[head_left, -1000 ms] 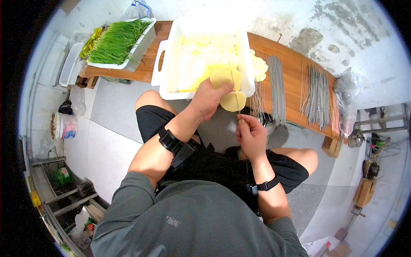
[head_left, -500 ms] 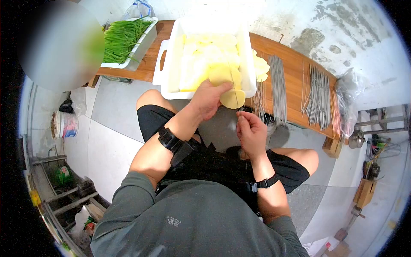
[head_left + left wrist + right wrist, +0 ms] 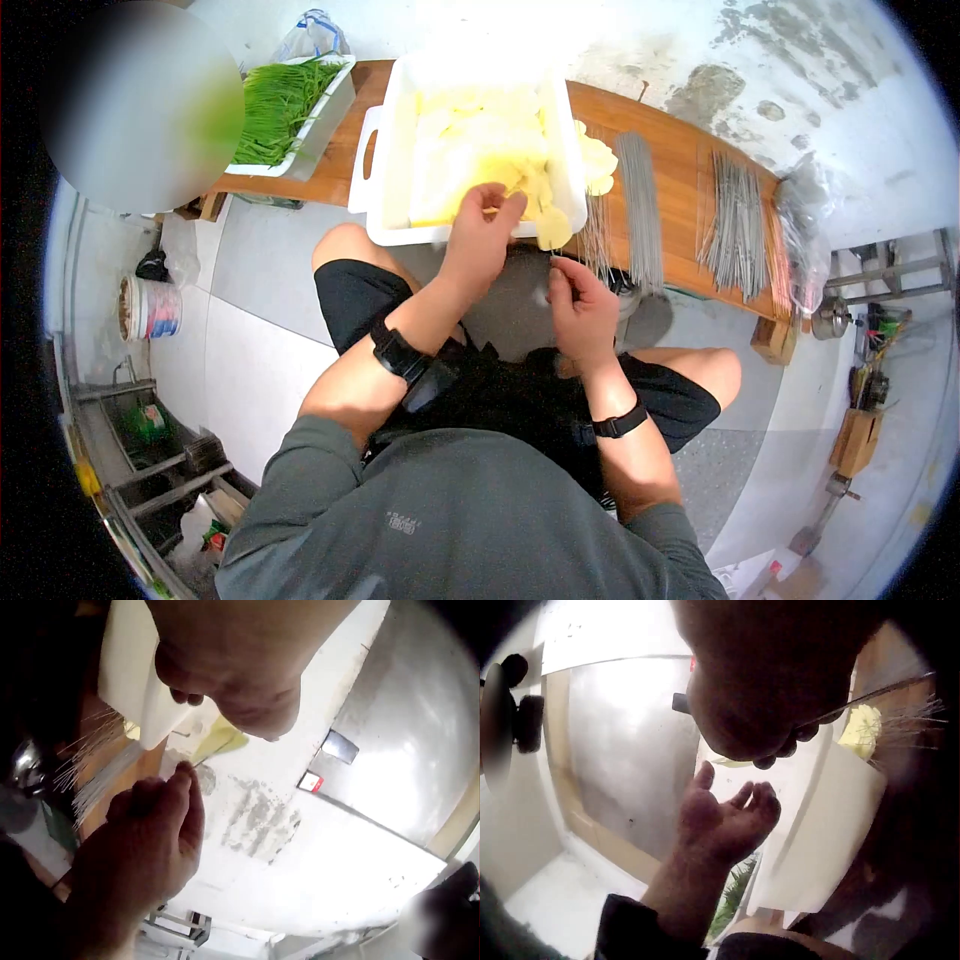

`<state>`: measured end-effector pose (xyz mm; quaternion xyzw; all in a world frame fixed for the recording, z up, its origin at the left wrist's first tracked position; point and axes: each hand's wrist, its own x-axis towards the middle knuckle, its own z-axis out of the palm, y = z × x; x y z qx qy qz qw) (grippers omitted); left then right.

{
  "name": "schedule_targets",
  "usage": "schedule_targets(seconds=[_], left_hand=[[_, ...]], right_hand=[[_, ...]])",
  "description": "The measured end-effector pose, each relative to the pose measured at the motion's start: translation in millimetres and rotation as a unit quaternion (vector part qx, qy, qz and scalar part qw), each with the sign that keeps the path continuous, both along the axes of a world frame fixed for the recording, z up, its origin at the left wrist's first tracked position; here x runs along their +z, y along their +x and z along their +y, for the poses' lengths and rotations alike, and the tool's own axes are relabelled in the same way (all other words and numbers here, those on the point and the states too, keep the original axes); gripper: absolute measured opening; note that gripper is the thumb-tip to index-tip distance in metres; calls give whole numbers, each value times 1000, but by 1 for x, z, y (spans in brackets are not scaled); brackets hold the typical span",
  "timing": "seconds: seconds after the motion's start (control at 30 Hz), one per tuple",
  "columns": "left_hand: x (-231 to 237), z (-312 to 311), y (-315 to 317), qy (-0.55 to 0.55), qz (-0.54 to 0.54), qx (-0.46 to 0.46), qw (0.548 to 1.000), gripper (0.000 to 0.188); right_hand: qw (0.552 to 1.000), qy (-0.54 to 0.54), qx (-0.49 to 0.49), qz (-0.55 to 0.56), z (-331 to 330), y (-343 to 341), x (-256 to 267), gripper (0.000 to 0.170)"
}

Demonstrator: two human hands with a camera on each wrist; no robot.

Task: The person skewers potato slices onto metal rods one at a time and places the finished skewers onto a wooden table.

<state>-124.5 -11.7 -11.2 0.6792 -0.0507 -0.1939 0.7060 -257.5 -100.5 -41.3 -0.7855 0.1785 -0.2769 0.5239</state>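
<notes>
My right hand (image 3: pixel 583 305) pinches a thin metal skewer (image 3: pixel 870 696) near its lower part. Pale yellow round slices, apparently potato, are threaded on it; the lowest slice (image 3: pixel 553 228) overlaps the front rim of a white tub (image 3: pixel 400 236). Just left of these slices, my left hand (image 3: pixel 480 240) is held with its fingers bent and spread, nothing between them. The right wrist view shows the same left hand (image 3: pixel 727 821) palm up, thumb apart from the fingers. Many loose yellow slices (image 3: pixel 480 125) fill the tub.
More yellow slices (image 3: pixel 597 162) lie right of the tub on the wooden bench (image 3: pixel 680 200). Bundles of metal skewers (image 3: pixel 640 210) lie farther right, beside a clear plastic bag (image 3: pixel 805 230). A white container of long green vegetables (image 3: pixel 285 110) stands at the left.
My left hand has let go of the threaded slices and drawn slightly left, its fingers opening. My right hand keeps its pinch on the skewer. The head view has shifted slightly.
</notes>
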Motion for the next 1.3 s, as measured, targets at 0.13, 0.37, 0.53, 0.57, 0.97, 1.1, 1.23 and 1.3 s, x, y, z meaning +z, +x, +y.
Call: schedule_targets(seconds=[0.13,0.37,0.53,0.57,0.97,1.1,1.23,1.3], left_hand=[[21,2,-11,33,18,-141,989,41],[-24,13,19,-112,133,-26,984,27],[-13,15,24,-103,149,17,983,25],[-11,15,26,-102,147,25,984,25],[-3,29,46,-99,142,-11,985,27],[-5,30,53,-127,124,5,984,27],[-9,33,61,-106,98,-16,989,27],[-11,31,64,-109,86,-14,990,27]], right_hand=[[990,-141,11,15,-2,6,15,18],[979,-110,-130,115,-84,20,0,18],[890,-218,-139,375,-190,33,-77,29],[871,-193,-151,425,-197,36,-80,34],[831,-213,-104,503,-220,56,-106,32],[881,-193,-125,414,-209,53,-78,34],[973,-27,-154,173,-166,34,-31,35],[985,-10,-106,137,-120,18,-14,30]])
